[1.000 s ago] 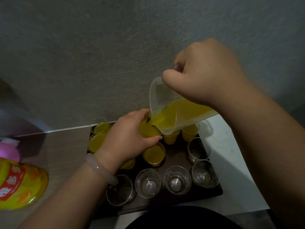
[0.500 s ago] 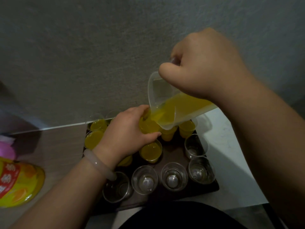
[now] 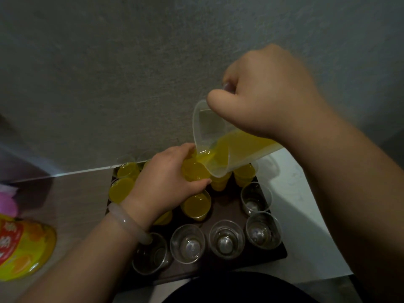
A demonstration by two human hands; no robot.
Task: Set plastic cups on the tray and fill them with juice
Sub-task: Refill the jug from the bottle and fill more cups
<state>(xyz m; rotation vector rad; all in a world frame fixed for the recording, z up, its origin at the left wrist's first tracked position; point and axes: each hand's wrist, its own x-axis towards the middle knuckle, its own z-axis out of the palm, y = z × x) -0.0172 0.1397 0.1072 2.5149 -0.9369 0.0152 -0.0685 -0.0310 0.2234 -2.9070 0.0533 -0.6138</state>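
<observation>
A dark tray [image 3: 225,207] holds several clear plastic cups. Those in the back rows are full of yellow juice, like one near the middle [image 3: 196,206]. The front row [image 3: 188,242] and two cups at the right [image 3: 255,199] stand empty. My left hand [image 3: 166,180] grips a juice-filled cup [image 3: 194,172] in the tray's middle. My right hand [image 3: 266,95] grips the handle of a clear jug [image 3: 223,147] tilted left, its spout over that cup, with yellow juice at the lip.
A yellow juice bottle with a red label [image 3: 21,248] lies at the left on the wooden surface. Something pink [image 3: 7,204] sits behind it. A grey wall rises right behind the tray. A white surface [image 3: 295,193] borders the tray's right side.
The jug stays tilted over the held cup and the juice keeps running toward the spout. Both hands hold their places; the view has shifted slightly.
</observation>
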